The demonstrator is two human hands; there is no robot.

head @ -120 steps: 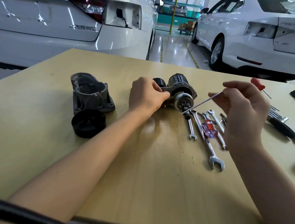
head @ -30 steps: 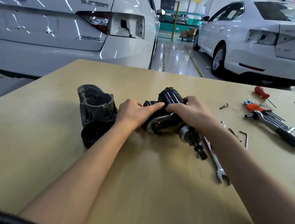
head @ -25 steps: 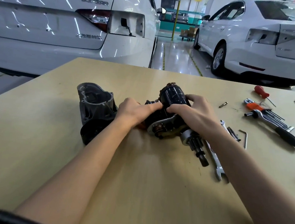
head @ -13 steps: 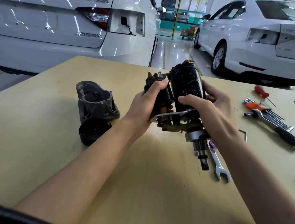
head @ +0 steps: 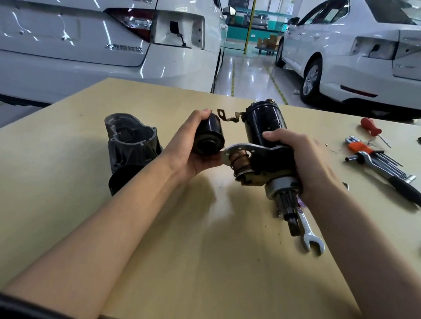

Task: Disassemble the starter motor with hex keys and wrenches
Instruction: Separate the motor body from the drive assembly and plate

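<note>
Half a second ago the solenoid (head: 209, 136) sat seated against the starter motor (head: 264, 148); now I've pulled it off to the left, baring the coppery plunger and spring (head: 239, 163) at the mounting plate. My left hand (head: 189, 149) has its fingers wrapped round the solenoid, my right hand (head: 302, 161) grips the motor body, both held above the bench (head: 197, 246). A bent metal strap (head: 229, 116) shows between the two parts. I judge the solenoid stage done; it can go down by the nose housing (head: 131, 144) already removed. Wrenches (head: 309, 233) lie under the pinion.
</note>
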